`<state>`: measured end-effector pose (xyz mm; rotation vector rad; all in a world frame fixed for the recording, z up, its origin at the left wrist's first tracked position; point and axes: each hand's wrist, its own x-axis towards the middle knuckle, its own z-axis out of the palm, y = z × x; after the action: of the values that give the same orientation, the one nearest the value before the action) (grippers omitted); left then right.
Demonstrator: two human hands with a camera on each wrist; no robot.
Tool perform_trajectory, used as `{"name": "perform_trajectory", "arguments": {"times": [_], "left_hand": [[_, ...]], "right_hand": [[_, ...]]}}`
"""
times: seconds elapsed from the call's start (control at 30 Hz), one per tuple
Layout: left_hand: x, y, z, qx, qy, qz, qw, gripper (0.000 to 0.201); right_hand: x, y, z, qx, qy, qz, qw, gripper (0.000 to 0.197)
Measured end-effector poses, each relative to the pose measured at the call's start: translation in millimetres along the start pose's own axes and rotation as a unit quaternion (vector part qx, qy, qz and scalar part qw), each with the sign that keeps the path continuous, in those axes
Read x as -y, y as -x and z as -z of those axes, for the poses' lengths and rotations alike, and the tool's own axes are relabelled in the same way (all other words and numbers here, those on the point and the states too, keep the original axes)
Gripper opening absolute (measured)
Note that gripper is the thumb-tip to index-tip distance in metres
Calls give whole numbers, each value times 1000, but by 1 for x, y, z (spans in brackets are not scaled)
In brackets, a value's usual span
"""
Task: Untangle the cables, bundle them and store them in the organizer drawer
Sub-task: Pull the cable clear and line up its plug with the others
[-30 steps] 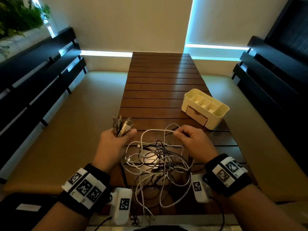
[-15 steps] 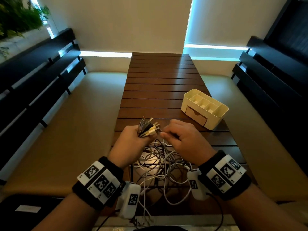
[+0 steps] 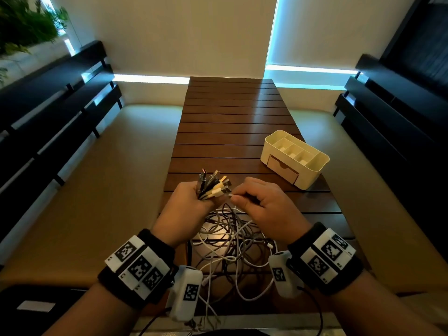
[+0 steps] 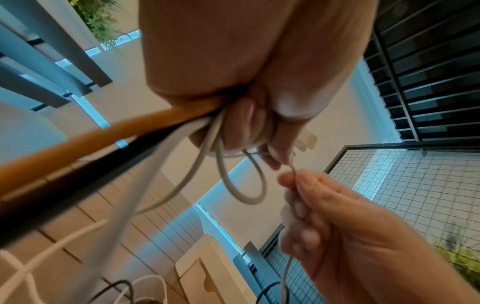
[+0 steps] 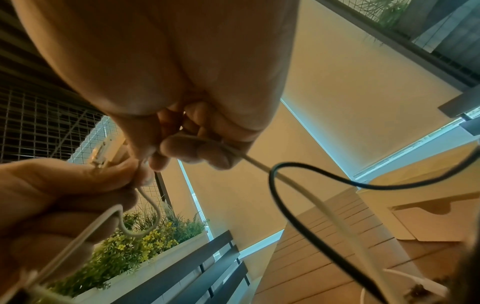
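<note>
My left hand (image 3: 191, 202) is fisted round a bunch of cable ends, and their plugs (image 3: 214, 184) fan out above the fist. Right beside it, my right hand (image 3: 260, 204) pinches one thin grey cable (image 5: 255, 163) close to the plugs. The left wrist view shows my left hand (image 4: 249, 127) gripping orange, black and grey cables, with my right hand (image 4: 306, 191) pinching the thin cable (image 4: 293, 168). Below both hands a tangle of white, grey and dark cables (image 3: 232, 241) lies on the slatted wooden table (image 3: 230, 132). The cream organizer (image 3: 294, 157) stands at the right with its drawer (image 3: 282, 169) closed.
Padded benches (image 3: 104, 180) run along both sides of the table, with dark slatted backrests (image 3: 48, 110) behind them. A planter with greenery (image 3: 21, 27) is at the far left. The organizer's top compartments hold nothing that I can see.
My left hand brought the bunch of plugs rightward to the middle. My right hand left the loop over the tangle and came up beside the plugs, pinching a thin cable.
</note>
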<state>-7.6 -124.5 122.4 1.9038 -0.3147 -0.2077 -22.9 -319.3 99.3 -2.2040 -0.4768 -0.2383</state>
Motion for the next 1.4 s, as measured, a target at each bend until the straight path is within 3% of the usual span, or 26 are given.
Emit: {"name": "perform_trajectory", "arguments": {"times": [0.2,0.27,0.33,0.4,0.47,0.63,0.73,0.8,0.93,0.97,1.13,1.27,1.4], "left_hand": [[-3,-4,13,-113,23,7,993,18],[2,-3,15,-106,26,24,994,20],[7,-1,15,-55,-4,55,997,19],[9,1,15,17,-68,86,994,18],[10,0,14,36,-114,89,989,17],[-3,-4,11,-76,-42,27,996,10],[-12,-4,10,-110,-17,-26,993,12],[-14,-3,5,-88,-23,-39,995,11],[-12,-5,-7,68,-129,28,989,17],[-9,-5,-9,81,-155,32,984,20],[-5,-7,-3,3,-168,17,986,27],[-6,-7,12,-82,-74,21,994,18],[-4,-7,30,-155,63,55,984,10]], "right_hand": [[-19,10,-6,25,-18,-115,993,14],[-25,10,-3,18,-11,-143,989,13],[-28,7,3,-15,-4,-153,988,11],[-29,3,11,-43,4,-140,989,10],[-30,0,17,-31,41,-111,993,9],[-38,0,5,78,120,-74,987,15],[-37,2,-4,103,164,-55,980,21],[-33,0,-6,103,167,-44,980,22],[-22,-5,-3,45,144,9,989,18],[-19,-6,-1,33,138,5,990,16],[-24,-1,-5,25,125,10,992,11],[-51,11,-3,51,143,-72,986,12],[-90,23,7,76,204,-178,960,9]]}}
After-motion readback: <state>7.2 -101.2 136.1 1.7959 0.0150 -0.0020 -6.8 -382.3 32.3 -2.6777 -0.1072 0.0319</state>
